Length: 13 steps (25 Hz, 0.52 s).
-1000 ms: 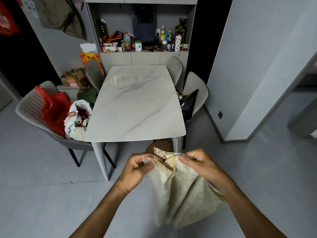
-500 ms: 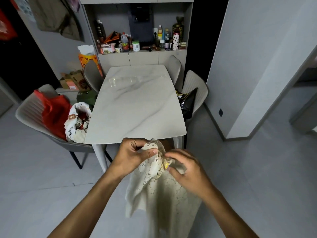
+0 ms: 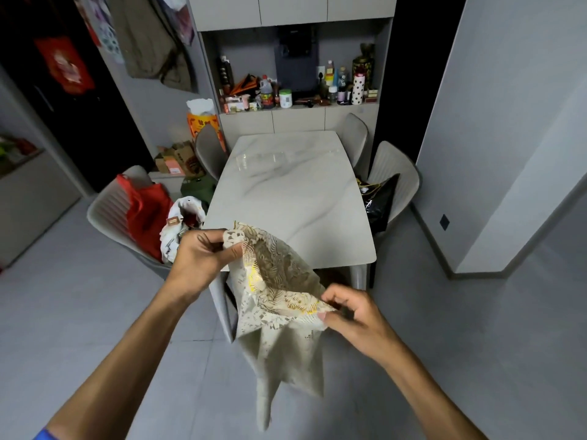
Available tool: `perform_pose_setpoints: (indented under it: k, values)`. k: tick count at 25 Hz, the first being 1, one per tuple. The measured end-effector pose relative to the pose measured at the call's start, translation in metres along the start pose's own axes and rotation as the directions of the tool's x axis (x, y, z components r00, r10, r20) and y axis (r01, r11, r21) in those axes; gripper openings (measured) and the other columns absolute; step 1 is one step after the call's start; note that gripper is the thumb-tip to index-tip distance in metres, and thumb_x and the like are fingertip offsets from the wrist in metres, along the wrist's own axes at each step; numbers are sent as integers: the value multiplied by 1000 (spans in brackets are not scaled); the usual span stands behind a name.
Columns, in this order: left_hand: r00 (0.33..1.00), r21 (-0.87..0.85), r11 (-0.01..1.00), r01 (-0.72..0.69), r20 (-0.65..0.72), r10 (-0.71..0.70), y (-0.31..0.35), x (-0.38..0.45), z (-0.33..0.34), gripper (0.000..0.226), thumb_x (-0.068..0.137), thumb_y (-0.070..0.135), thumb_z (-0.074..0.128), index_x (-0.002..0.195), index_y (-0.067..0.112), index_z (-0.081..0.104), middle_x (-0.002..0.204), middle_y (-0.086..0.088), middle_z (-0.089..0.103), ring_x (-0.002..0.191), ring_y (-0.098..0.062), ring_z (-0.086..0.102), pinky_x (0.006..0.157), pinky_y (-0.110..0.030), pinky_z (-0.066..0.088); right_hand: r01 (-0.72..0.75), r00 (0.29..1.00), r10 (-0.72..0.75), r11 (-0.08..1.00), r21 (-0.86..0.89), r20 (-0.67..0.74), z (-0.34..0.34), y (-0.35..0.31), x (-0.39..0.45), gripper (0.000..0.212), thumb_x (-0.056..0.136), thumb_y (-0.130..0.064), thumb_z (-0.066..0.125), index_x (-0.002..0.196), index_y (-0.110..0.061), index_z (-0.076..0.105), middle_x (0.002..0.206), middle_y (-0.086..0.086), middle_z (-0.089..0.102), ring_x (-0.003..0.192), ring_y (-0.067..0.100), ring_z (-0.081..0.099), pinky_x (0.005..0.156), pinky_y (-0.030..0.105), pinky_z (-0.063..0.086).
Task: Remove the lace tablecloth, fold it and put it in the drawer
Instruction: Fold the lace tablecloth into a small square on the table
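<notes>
I see a grey-tiled dining room with a bare marble bench. My left hand pinches one corner of the lace tablecloth, my right hand another, the rest hanging between. The slack cloth could slip or fold crooked. Cluttered chairs flank the bench; no drawer is visible.

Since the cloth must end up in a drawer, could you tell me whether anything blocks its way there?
I cannot tell: no drawer is identifiable. Both the left hand and right hand pinch the tablecloth directly, in front of the table.
</notes>
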<state>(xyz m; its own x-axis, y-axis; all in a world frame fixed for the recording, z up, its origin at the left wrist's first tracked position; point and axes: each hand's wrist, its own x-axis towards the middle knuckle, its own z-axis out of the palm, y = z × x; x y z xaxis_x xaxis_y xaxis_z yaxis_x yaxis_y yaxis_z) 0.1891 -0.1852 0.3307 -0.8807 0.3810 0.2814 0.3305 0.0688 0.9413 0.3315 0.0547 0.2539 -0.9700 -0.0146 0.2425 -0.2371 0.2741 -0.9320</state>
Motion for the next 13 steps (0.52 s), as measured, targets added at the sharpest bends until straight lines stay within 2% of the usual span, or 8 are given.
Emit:
perform_pose_setpoints:
  k: [2,3,5,7,8,10,12,13]
  values:
    - [999,29,999,-32,22,31,7,7,-16,30,76,-8,71,76,21,80,80,8,79,74,-6,72,69,-19,58,-134,987,136,990,-33,90,1,7,2,20,83,-29,69,101,-20,64,91,-5,68,86,5,61,75,26,49]
    - [998,63,997,-51,29,49,11,10,-22,32,75,-9,71,75,22,79,79,9,79,73,-4,72,69,-17,57,-173,970,196,972,-158,143,4,11,4,25,84,-31,71,105,-20,65,96,-6,67,91,5,62,82,27,51]
    - [995,160,983,-86,59,78,17,15,-28,20,74,1,76,79,20,78,80,10,79,74,-4,72,71,-17,57,-144,939,286,831,-537,191,13,19,8,21,84,-36,69,96,-19,68,94,-2,58,92,11,55,85,31,49]
    - [999,199,979,-39,12,38,13,19,-33,11,74,10,78,84,16,78,80,11,79,74,-6,73,69,-18,58,-98,955,246,791,-604,168,23,19,9,19,80,-39,69,85,-20,70,95,0,55,94,15,50,83,28,43]
    - [998,180,984,14,-62,-3,7,19,-38,10,76,8,77,84,16,77,77,12,78,72,-6,73,67,-17,57,-112,969,203,866,-488,138,27,16,8,14,77,-35,71,79,-22,69,92,-3,60,91,14,53,77,26,44]
    - [970,124,985,116,-228,-86,-3,20,-50,11,79,3,75,85,12,77,71,12,77,68,-7,71,64,-18,57,-222,973,223,975,-12,63,33,11,0,7,70,-27,73,69,-22,69,70,-11,65,71,7,60,59,22,44]
    - [948,99,983,153,-297,-117,-10,21,-63,11,78,3,76,89,8,76,67,11,76,64,-8,70,60,-19,57,-311,947,316,870,383,53,35,12,-5,18,66,-24,79,83,-24,73,76,-16,75,71,3,70,58,16,50]
    - [946,96,983,159,-300,-124,-12,20,-67,11,78,4,77,87,9,77,68,10,76,63,-8,70,60,-19,57,-360,931,353,842,402,94,34,16,-7,29,66,-22,83,93,-23,72,88,-19,76,82,2,72,63,15,54]
